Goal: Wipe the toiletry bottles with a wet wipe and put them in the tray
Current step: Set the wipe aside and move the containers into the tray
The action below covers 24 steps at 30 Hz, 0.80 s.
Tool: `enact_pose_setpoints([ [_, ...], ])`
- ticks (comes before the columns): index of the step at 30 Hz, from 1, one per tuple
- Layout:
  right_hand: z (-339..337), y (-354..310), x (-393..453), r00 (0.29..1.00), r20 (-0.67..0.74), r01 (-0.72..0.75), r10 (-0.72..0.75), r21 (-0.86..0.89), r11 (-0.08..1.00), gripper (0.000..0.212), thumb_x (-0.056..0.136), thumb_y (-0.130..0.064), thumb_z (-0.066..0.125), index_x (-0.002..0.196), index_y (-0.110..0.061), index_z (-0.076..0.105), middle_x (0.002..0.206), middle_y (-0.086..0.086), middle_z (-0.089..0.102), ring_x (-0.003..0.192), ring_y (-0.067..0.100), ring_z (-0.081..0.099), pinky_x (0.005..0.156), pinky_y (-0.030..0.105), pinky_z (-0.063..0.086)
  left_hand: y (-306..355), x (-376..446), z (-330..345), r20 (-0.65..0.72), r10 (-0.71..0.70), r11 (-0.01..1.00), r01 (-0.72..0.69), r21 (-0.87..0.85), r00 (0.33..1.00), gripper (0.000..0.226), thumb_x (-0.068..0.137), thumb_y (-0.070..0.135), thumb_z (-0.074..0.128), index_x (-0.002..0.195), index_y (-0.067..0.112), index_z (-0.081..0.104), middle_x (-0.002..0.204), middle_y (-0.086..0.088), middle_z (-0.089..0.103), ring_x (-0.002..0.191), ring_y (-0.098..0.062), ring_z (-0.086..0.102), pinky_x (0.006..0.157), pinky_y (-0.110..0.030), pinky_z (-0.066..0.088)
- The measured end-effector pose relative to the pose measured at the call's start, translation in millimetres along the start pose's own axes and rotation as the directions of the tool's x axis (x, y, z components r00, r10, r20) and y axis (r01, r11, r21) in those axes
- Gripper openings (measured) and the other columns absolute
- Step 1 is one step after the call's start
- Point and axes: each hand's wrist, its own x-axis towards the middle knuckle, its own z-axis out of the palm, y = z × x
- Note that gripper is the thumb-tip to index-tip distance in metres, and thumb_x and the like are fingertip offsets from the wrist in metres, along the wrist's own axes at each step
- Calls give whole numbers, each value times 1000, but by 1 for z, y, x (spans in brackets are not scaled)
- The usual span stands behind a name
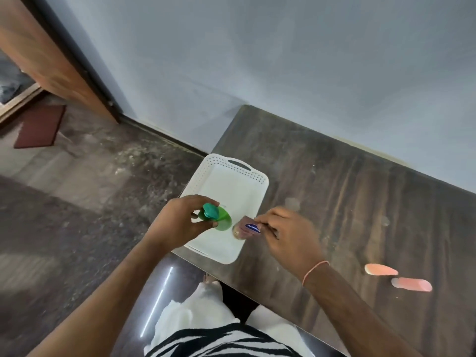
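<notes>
Now we've got both hands over the tray (257,176): left hand (177,222) grips the green bottle (221,220), cap toward us; right hand (286,233) pinches the Vaseline bottle (247,228), long axis running L-R, just beside. No wipe visible. Tray's directly below both.
</notes>
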Motion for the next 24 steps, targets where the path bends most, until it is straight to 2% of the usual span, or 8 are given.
enact_pose_setpoints([
  [4, 39, -29, 18, 996, 59, -63, 61, 28, 998, 18, 93, -18, 77, 108, -26, 85, 100, -13, 74, 81, 14, 71, 67, 24, 51, -41, 3, -31, 111, 20, 1000, -22, 18, 994, 42, 83, 36, 90, 122, 39, 75, 116, 27, 72, 102, 4, 68, 87, -22, 60],
  [10, 86, -60, 35, 990, 110, -91, 90, 3, 996, 20, 94, -18, 74, 109, -25, 84, 101, -11, 74, 79, 17, 72, 66, 26, 53, -85, 13, -54, 241, 89, 990, -112, 86, 967, 39, 88, 42, 85, 124, 40, 72, 118, 25, 72, 100, 2, 67, 86, -20, 59],
  [15, 113, -75, 38, 987, 135, -85, 88, -33, 996, 21, 93, -22, 70, 109, -25, 84, 99, -9, 73, 79, 21, 71, 63, 36, 59, -113, 18, -61, 271, 126, 982, -158, 99, 954, 38, 88, 40, 84, 124, 39, 72, 119, 24, 71, 100, 2, 66, 86, -22, 58],
  [19, 132, -82, 38, 988, 143, -42, 53, -77, 996, 22, 92, -21, 66, 103, -23, 84, 92, -4, 70, 73, 27, 68, 58, 35, 56, -131, 18, -60, 282, 151, 980, -181, 82, 947, 39, 87, 40, 85, 124, 37, 72, 121, 23, 71, 105, 1, 67, 91, -28, 59],
  [22, 142, -88, 40, 990, 139, -15, 36, -149, 989, 20, 89, -23, 66, 96, -24, 84, 85, -6, 69, 66, 24, 67, 52, 29, 49, -144, 17, -58, 293, 163, 978, -193, 76, 942, 39, 88, 40, 84, 125, 38, 71, 123, 23, 71, 110, -1, 67, 93, -30, 59],
  [24, 149, -90, 40, 988, 149, -8, 32, -159, 987, 28, 93, -28, 57, 96, -23, 85, 85, -5, 69, 67, 25, 67, 52, 30, 49, -149, 17, -59, 295, 179, 977, -206, 62, 938, 39, 88, 41, 83, 125, 37, 71, 124, 23, 70, 111, -2, 67, 92, -31, 59],
])
